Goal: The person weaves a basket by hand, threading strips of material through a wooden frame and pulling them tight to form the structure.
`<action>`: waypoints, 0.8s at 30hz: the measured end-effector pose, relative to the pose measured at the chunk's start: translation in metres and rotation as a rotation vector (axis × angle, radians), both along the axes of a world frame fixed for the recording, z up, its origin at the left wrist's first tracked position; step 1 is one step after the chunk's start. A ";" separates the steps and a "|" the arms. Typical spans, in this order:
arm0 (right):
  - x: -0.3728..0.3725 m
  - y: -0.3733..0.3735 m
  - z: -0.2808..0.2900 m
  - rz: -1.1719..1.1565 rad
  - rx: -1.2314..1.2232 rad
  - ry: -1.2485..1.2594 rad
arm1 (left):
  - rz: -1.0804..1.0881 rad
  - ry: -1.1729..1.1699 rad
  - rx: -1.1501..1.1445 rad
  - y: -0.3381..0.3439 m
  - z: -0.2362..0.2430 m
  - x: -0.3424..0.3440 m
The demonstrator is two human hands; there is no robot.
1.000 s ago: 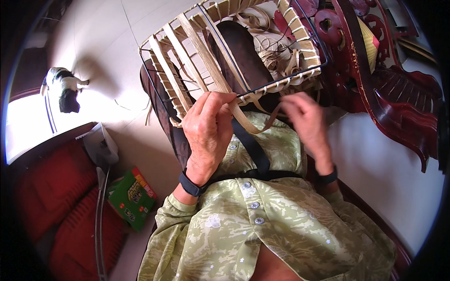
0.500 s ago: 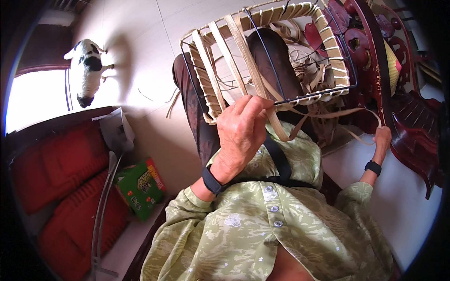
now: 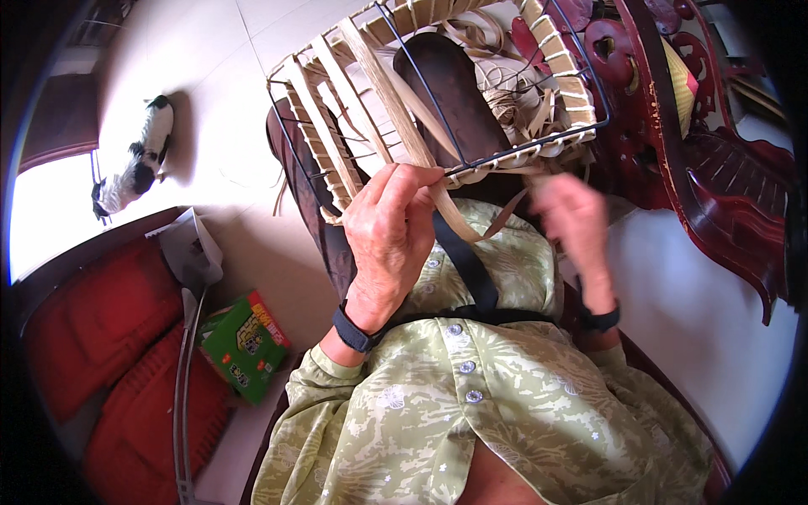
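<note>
Left of a tan-wrapped, black wire frame (image 3: 574, 94), and nearer the viewer, we see red pads (image 3: 101, 311) in the shade, while a black-and-white animal (image 3: 145, 160) stands on the pale floor (image 3: 227, 109) farther out on that same side. Between pads and frame, we find a whitish container (image 3: 195, 251) and, below it, a green box (image 3: 244, 349) with a red edge. The frame itself lies across a seated person's dark-clothed knees (image 3: 433, 80), several flat strips running over its left half. At its near edge, we watch the left hand (image 3: 389, 231) at work, thumb and forefinger pinching a wide tan strip (image 3: 396, 105) against the rim, the remaining fingers curled close together. The strip loops down just below the frame, above the green patterned shirt (image 3: 471, 362), and narrows toward the right hand (image 3: 572, 220). That hand is blurred near the frame's lower right corner; we cannot tell whether its fingers grip the end. Through the frame's right half, we glimpse coiled cord (image 3: 503, 105). Just right of the frame, a carved red-brown wooden chair (image 3: 656, 109) holds a yellow piece (image 3: 678, 84) with a pinkish patch.
</note>
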State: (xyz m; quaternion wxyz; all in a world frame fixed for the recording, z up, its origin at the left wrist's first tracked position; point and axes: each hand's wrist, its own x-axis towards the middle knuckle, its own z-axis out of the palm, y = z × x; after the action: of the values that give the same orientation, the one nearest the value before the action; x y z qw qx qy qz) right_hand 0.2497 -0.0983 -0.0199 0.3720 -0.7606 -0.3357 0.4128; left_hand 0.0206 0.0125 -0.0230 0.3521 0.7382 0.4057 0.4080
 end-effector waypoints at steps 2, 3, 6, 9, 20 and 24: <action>0.090 -0.036 -0.010 -0.382 0.209 -0.121 | 0.019 -0.011 0.032 0.000 0.001 0.002; 0.157 -0.067 -0.015 -0.538 0.196 -0.218 | 0.016 -0.019 0.027 0.000 0.000 0.002; 0.272 -0.131 -0.001 -0.708 -0.664 -0.847 | -0.032 -0.027 0.003 0.002 -0.001 0.003; 0.245 -0.116 -0.019 -0.197 -0.180 -1.438 | -0.042 -0.014 0.035 0.003 0.002 0.000; -0.021 0.013 -0.007 0.216 0.083 -0.227 | -0.009 -0.015 0.033 -0.001 -0.002 -0.002; 0.143 -0.057 -0.008 -0.357 -0.206 -0.889 | -0.009 -0.030 0.004 -0.002 -0.001 -0.002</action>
State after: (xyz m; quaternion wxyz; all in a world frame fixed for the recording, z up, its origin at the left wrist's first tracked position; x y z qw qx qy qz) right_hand 0.3924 -0.1550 -0.0274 0.1804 -0.9417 -0.2838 0.0091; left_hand 0.0187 0.0103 -0.0244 0.3584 0.7347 0.3960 0.4183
